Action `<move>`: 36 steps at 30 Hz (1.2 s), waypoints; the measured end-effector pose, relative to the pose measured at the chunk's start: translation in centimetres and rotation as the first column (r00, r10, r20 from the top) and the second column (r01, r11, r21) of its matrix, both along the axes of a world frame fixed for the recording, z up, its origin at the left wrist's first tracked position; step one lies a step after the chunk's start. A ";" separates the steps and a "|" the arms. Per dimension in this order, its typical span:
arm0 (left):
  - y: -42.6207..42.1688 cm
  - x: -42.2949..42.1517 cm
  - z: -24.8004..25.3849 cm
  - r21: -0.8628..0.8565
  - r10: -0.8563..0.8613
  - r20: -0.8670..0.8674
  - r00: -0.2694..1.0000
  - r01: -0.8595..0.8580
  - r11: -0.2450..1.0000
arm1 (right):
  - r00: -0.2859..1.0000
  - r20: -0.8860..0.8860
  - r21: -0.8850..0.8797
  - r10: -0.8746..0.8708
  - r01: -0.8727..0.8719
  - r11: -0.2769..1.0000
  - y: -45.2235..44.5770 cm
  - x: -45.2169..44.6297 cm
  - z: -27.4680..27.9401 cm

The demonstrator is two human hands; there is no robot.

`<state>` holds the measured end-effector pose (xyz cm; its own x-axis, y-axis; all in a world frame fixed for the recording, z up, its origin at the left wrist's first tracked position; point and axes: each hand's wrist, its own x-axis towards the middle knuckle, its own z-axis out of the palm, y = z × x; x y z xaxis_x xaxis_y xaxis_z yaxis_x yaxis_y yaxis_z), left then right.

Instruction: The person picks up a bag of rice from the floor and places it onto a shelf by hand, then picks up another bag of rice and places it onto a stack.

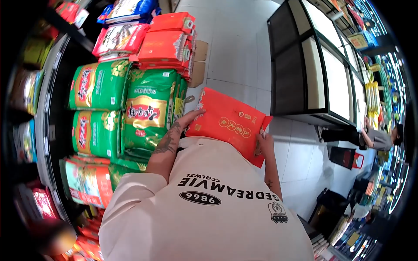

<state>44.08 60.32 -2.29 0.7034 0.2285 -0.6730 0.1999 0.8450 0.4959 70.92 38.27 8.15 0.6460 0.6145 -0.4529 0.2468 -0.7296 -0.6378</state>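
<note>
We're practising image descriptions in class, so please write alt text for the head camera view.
A person's left hand and right hand hold a red bag by opposite ends in a shop aisle, beside stacked green bags and red packages. Another person is farther off, at the picture's right.

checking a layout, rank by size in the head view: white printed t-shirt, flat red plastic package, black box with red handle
1. White printed t-shirt
2. Flat red plastic package
3. Black box with red handle

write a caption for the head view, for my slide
A left hand and right hand hold a red bag by its ends, beside stacked green bags in a shop
</note>
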 end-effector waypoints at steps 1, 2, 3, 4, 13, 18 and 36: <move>1.5 0.0 -0.3 -0.023 -0.028 -0.009 1.000 0.028 0.999 | 1.000 0.017 0.040 -0.019 0.018 0.999 1.2 -0.2 -0.3; 2.7 -0.1 -0.6 -0.046 -0.051 -0.019 0.999 0.050 0.998 | 0.999 0.033 0.017 -0.035 0.035 0.999 2.5 -0.3 0.2; 3.8 -0.2 -1.1 -0.049 -0.046 -0.022 0.999 0.045 0.998 | 0.998 0.046 -0.002 -0.046 0.046 0.999 4.2 -0.5 1.0; 4.9 -0.3 -1.7 -0.048 -0.037 -0.024 0.999 0.035 0.998 | 0.997 0.060 -0.017 -0.051 0.052 0.999 5.9 -0.7 1.4; 13.7 -4.3 -2.0 -0.017 0.304 -0.104 0.947 -0.307 0.952 | 0.982 -0.002 -0.030 0.189 -0.189 0.982 22.5 -0.8 1.9; 18.7 -6.1 2.2 0.108 0.540 -0.215 0.813 -0.530 0.841 | 0.889 0.058 0.049 0.454 -0.456 0.888 34.4 1.3 -3.6; 34.9 -2.1 1.0 0.058 0.614 -0.277 0.739 -0.625 0.778 | 0.706 -0.276 -0.003 0.652 -0.679 0.734 63.4 7.2 -7.7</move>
<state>42.03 95.22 -1.26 0.2075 0.5224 -0.8271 -0.2559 0.8450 0.4695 78.13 101.66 0.44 -0.0516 0.7869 -0.6150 0.5416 -0.4953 -0.6792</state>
